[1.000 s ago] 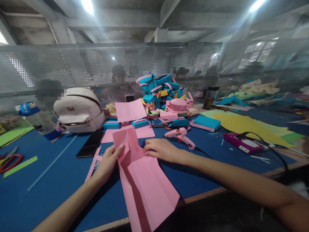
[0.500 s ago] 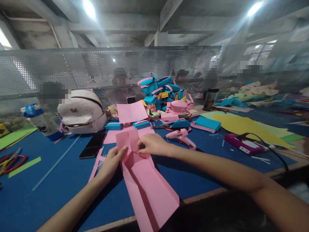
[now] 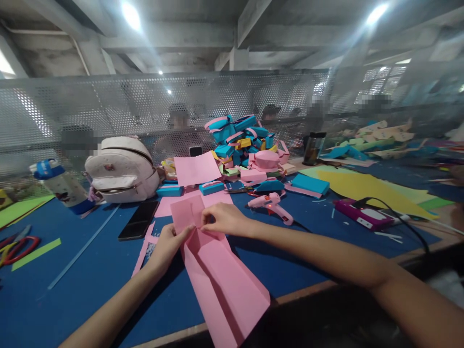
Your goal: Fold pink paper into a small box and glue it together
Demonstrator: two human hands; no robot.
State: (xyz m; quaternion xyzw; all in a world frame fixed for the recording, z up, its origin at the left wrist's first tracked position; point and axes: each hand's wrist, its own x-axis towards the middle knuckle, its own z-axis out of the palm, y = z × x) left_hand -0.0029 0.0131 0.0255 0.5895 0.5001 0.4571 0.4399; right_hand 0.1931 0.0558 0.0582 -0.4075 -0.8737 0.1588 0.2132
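Note:
A long folded sheet of pink card (image 3: 232,285) stretches from my hands over the table's front edge, its side walls partly raised. My left hand (image 3: 171,241) grips its far end from the left, thumb on top near the fold. From the right, my right hand (image 3: 224,220) pinches the edge of the same end, its fingers curled together. Beyond the hands, more pink card (image 3: 168,205) lies flat on the table. A pink glue gun (image 3: 270,205) rests on its side to the right of my right hand, a small red light showing on it.
Blue and pink paper boxes (image 3: 242,140) are heaped at the back. A white backpack (image 3: 121,169), a bottle (image 3: 63,186), a phone (image 3: 138,221) and scissors (image 3: 21,249) occupy the left. A purple power strip (image 3: 362,214) and yellow sheets (image 3: 377,193) lie right. People sit behind a mesh screen (image 3: 145,106).
My left thumb has slid a little right along the fold, and the card's far flap now lies flatter and more closed. My right hand has shifted slightly left.

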